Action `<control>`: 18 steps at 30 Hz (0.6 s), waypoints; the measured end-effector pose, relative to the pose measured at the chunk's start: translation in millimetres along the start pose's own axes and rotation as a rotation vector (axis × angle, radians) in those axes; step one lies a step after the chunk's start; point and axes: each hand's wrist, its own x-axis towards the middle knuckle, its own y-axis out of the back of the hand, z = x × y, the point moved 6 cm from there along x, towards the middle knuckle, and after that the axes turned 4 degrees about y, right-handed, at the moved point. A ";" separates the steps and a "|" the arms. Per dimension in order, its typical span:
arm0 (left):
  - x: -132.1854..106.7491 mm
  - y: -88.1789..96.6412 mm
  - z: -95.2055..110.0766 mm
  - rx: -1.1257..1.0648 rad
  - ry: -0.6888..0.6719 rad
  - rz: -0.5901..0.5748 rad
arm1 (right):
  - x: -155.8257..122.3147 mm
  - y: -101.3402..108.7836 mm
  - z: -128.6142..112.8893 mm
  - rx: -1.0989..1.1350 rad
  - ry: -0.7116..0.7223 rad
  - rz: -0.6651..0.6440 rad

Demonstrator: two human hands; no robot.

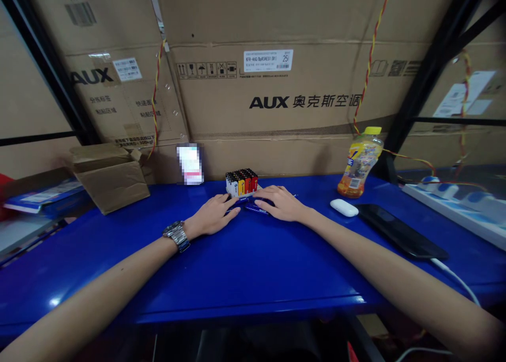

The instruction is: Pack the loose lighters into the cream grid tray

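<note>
A tight block of lighters (242,183), white, yellow, orange and red with black tops, stands on the blue table. My left hand (213,213), with a metal watch on its wrist, rests just in front of it, fingers stretched out and thumb apart. My right hand (282,203) lies palm down to the right, its fingers extended toward the block. Between the two hands lies a slim, shiny blue object (256,208), pen-like in shape, partly under my right fingers. Another blue piece shows near the fingertips; its kind is unclear.
A small open cardboard box (114,180) and a lit, blurred phone screen (190,164) stand at the back left. On the right are a drink bottle (359,164), a white earbud case (343,207), a cabled black phone (399,230) and a power strip (454,209). Large cartons form the back.
</note>
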 end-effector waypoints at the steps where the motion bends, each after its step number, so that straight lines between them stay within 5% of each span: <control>1: 0.1 1.5 1.5 0.028 -0.004 0.012 | 1.3 2.0 4.1 -0.020 -0.043 0.020; 6: 0.3 3.3 9.7 0.126 -0.038 0.010 | 5.3 -5.8 23.8 0.003 -0.219 -0.054; 18: -3.7 6.3 13.8 0.155 -0.033 0.029 | -1.1 -1.4 0.9 0.191 -0.069 -0.094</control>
